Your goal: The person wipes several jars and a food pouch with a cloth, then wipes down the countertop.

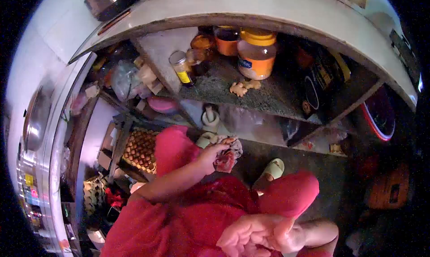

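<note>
A crumpled, reddish and grey cloth (228,160) is bunched in my left hand (215,154), over the floor beyond my left knee. My right hand (260,234) is close to my body, palm up with its fingers apart and nothing in it. On the shelf ahead lies a piece of ginger (244,87), just in front of a large jar with a yellow lid (256,55). A smaller jar with a silver lid (182,69) stands at the left of that shelf.
A white mortar with a pestle (210,117) sits on the lower level. Stacked egg trays (139,149) are at the left. The countertop edge (242,20) curves above the shelves. A red-rimmed basin (378,118) and an orange container (389,187) are at the right.
</note>
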